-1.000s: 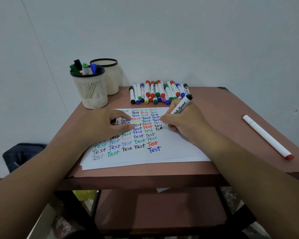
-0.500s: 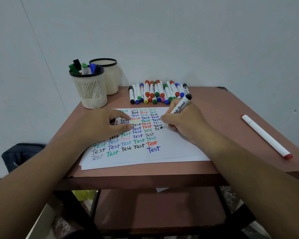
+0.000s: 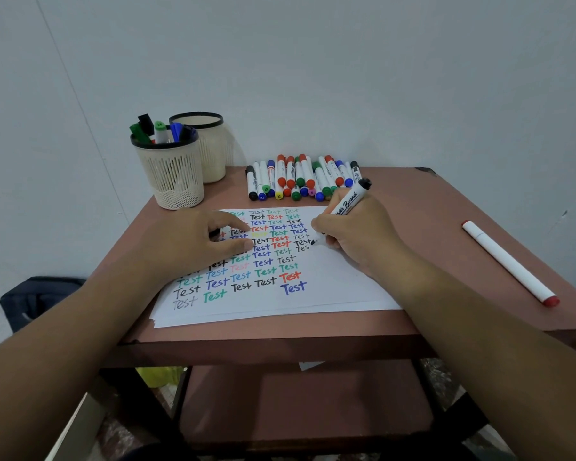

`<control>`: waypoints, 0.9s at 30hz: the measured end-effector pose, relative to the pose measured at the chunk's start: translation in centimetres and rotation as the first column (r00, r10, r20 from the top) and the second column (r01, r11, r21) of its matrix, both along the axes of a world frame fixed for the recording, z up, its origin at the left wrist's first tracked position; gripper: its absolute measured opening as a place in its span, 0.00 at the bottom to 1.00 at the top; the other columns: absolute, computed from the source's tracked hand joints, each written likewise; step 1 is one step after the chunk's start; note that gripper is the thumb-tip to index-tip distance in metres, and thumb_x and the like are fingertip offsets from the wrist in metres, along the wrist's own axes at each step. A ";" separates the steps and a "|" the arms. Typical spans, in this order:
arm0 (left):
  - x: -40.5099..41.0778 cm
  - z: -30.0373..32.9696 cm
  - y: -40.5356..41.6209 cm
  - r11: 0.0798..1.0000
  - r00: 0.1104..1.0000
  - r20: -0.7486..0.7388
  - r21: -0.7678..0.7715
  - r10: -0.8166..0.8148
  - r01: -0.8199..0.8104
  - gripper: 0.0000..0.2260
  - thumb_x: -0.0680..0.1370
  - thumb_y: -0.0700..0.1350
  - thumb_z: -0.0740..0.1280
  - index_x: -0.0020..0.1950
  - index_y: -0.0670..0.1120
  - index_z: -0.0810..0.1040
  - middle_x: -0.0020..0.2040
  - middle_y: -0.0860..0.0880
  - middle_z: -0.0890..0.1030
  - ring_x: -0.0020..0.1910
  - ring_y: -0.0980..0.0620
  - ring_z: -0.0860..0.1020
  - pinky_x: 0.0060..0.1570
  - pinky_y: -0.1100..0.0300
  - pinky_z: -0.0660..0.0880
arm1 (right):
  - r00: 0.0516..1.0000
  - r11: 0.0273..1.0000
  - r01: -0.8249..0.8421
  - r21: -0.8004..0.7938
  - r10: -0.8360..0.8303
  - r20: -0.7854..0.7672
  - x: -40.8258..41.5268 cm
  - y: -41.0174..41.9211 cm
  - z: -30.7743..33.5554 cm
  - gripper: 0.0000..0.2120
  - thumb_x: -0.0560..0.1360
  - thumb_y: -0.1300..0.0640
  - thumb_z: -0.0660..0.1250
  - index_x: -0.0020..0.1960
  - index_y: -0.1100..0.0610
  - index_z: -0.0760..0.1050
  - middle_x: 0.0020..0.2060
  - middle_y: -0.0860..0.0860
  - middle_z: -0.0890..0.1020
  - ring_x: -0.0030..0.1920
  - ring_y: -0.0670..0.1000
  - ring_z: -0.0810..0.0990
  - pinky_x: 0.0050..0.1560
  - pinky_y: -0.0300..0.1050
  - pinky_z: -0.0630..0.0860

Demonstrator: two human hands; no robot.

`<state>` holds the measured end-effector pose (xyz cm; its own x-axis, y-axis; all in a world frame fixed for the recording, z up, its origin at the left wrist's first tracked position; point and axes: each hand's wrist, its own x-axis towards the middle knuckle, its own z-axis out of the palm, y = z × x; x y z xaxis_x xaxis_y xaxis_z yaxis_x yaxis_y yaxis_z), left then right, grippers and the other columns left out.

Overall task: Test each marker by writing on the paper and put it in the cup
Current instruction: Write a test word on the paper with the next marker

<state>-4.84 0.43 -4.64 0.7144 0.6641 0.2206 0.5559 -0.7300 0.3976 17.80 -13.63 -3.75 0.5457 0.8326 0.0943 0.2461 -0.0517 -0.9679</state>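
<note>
Head cam looking down: right hand [image 3: 356,234] grips a black whiteboard marker [image 3: 345,207], tip on the paper [image 3: 330,291] beside an unfinished "Tes". Left hand [image 3: 193,241] lies on the sheet, fingers curled; something dark pokes out under them, can't tell what. Mesh cup [image 3: 173,174] holds several markers, second cup [image 3: 210,151] behind it. Capped marker pile [image 3: 300,178] lies along the wall, a red-capped marker [image 3: 509,262] well apart on the reddish-brown table [image 3: 446,201].

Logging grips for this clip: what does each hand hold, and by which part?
The right hand grips a black marker low on its barrel, near the tip, writing on the paper. The left hand rests on the paper and seems to pinch a small black cap.
</note>
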 end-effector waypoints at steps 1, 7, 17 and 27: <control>0.0 0.0 0.0 1.000 1.000 0.003 0.002 -0.002 0.002 0.22 0.71 0.72 0.64 0.60 0.65 0.79 0.30 0.52 0.72 0.28 0.58 0.70 0.31 0.62 0.62 | 1.000 1.000 0.001 -0.004 -0.001 0.004 0.0 0.0 0.0 0.16 0.71 0.70 0.72 0.34 0.55 0.70 0.28 0.51 0.73 0.30 0.49 0.73 0.31 0.43 0.72; 0.1 0.1 -0.1 1.000 1.000 0.006 0.002 0.006 -0.006 0.22 0.71 0.72 0.64 0.60 0.64 0.80 0.30 0.52 0.72 0.29 0.58 0.71 0.31 0.62 0.63 | 1.000 0.999 -0.020 -0.031 0.019 -0.015 -0.1 -0.1 0.0 0.14 0.71 0.69 0.72 0.38 0.56 0.70 0.33 0.54 0.73 0.31 0.47 0.73 0.31 0.41 0.74; 0.1 0.1 -0.3 0.999 1.000 -0.010 0.030 0.019 -0.018 0.21 0.72 0.71 0.65 0.60 0.64 0.80 0.32 0.52 0.74 0.30 0.56 0.71 0.32 0.62 0.64 | 1.000 0.999 -0.010 -0.033 0.010 0.009 -0.2 -0.2 0.1 0.13 0.71 0.69 0.73 0.38 0.57 0.71 0.33 0.55 0.74 0.30 0.48 0.74 0.31 0.41 0.73; 0.1 -1.0 0.5 0.998 0.975 0.221 -0.057 0.028 -0.016 0.10 0.83 0.41 0.61 0.59 0.54 0.65 0.50 0.54 0.79 0.48 0.55 0.77 0.45 0.58 0.72 | 0.995 0.989 0.045 0.138 -0.033 -0.090 0.1 0.0 0.1 0.14 0.70 0.67 0.80 0.46 0.56 0.77 0.37 0.55 0.84 0.36 0.53 0.84 0.40 0.46 0.84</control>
